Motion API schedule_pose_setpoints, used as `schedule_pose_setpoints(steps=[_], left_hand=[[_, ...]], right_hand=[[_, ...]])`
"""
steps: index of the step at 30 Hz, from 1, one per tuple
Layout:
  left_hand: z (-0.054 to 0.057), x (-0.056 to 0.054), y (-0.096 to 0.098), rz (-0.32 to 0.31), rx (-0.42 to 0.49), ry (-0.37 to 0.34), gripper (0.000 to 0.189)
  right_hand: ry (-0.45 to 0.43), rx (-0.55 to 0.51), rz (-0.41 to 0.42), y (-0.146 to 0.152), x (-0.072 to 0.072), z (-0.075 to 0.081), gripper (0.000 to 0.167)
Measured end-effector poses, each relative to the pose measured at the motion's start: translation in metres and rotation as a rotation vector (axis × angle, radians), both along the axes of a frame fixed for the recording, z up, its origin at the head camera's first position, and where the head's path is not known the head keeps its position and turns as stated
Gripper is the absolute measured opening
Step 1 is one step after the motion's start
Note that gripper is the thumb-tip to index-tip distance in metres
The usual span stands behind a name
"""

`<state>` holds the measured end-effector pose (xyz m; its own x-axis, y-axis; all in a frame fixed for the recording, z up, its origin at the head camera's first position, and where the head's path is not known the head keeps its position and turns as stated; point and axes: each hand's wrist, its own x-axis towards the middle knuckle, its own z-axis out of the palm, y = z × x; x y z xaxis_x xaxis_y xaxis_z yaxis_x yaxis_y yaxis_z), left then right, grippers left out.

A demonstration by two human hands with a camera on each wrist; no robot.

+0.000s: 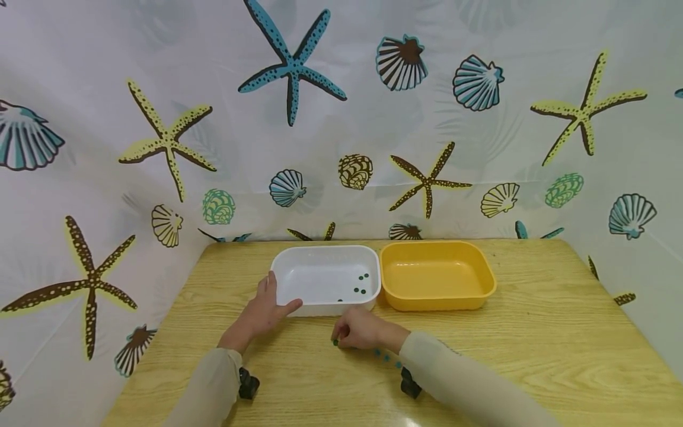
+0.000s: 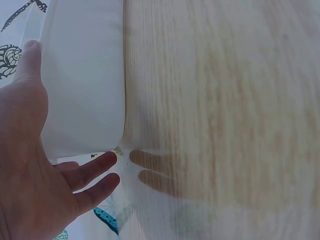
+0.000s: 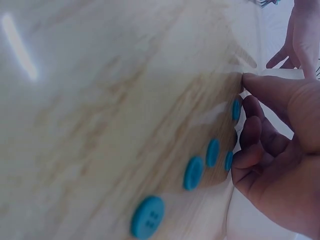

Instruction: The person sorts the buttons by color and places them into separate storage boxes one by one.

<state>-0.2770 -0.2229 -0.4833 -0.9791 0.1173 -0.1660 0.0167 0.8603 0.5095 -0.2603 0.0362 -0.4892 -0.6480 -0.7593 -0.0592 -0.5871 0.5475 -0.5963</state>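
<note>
Button [image 1: 335, 342] pinched by right hand [image 1: 363, 328]; left hand [image 1: 263, 311], spread, touches white tray [image 1: 320, 309].

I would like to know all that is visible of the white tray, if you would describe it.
The white tray is an open, shallow rectangle with rounded corners and a smooth rim, apparently glossy plastic. It sits upright on the wooden table, immediately left of the yellow tray. Four small green discs lie toward its right end; a fifth dark one is partly hidden by the near wall. The left hand touches its near left corner.
</note>
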Motion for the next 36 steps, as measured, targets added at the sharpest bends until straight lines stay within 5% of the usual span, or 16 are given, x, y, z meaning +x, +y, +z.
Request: schedule_pose_setpoints(steps=[19, 36], left_hand=[[-0.003, -0.001, 0.000, -0.003, 0.009, 0.005, 0.114], [-0.002, 0.000, 0.000, 0.000, 0.008, 0.013, 0.113]], right_hand=[[0.005, -0.006, -0.011, 0.000, -0.001, -0.005, 0.005], [-0.094, -0.196, -0.059, 0.029, 0.004, 0.028, 0.007]])
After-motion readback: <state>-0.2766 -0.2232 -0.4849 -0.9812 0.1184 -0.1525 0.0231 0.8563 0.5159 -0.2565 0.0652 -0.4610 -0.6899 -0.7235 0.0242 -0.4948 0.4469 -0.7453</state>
